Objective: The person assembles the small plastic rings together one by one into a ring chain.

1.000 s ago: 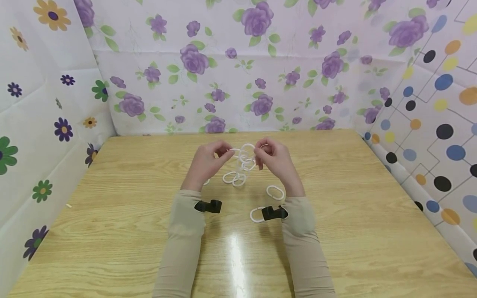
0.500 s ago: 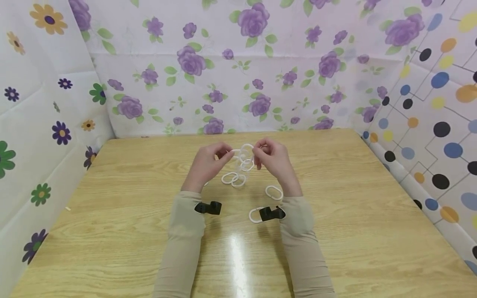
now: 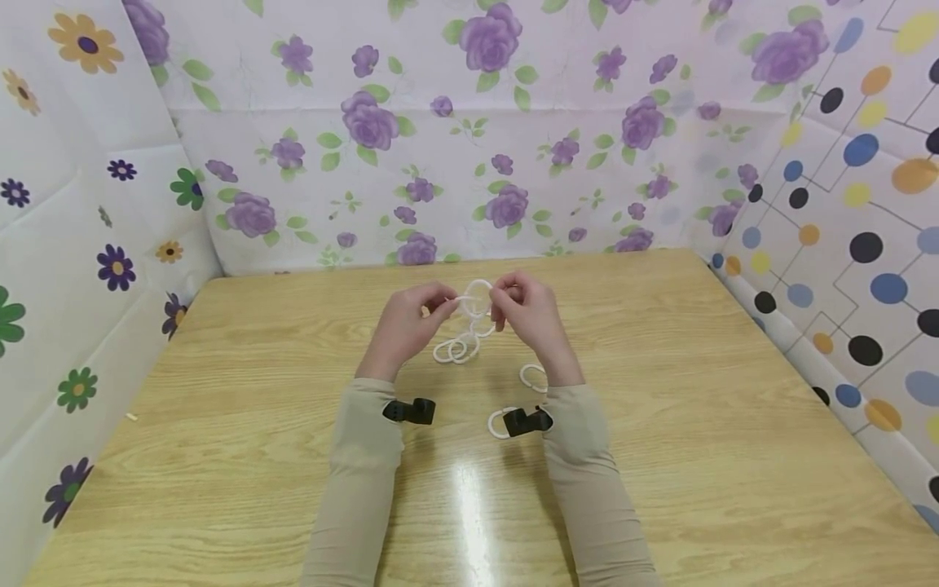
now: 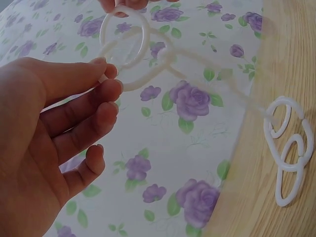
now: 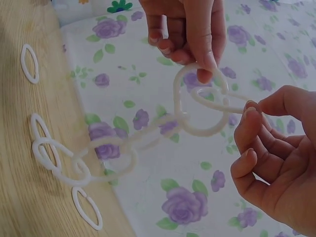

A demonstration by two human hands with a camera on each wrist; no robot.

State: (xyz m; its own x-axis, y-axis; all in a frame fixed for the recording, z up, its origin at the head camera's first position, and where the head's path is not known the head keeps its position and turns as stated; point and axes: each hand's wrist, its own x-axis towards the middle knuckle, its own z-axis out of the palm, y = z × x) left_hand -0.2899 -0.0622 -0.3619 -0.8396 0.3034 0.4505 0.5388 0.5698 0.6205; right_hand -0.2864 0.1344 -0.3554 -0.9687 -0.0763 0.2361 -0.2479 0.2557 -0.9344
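Thumb and fingertips of my left hand (image 3: 411, 322) pinch the upper end link of a white plastic chain. Facing it, my right hand (image 3: 530, 316) pinches another white oval link (image 4: 146, 42) between thumb and index finger. In the right wrist view the right-hand link (image 5: 217, 105) passes through the left-hand link (image 5: 178, 103). Whether its gap is closed is hidden by my fingers. Several joined links (image 5: 106, 153) hang from the left-hand link and slope down. The chain's lower links (image 3: 464, 349) lie on the wooden table.
A loose white link (image 3: 533, 377) lies by my right wrist, and another link (image 3: 499, 424) is partly covered by the black wrist camera (image 3: 528, 421). A small white scrap (image 3: 132, 417) sits near the table's left edge (image 3: 157, 350). Patterned cloth (image 3: 411, 122) walls the back and sides.
My right hand has come slightly nearer to my left, bringing the pinched links closer together. The hanging chain has shifted a little, and the head view has moved slightly.
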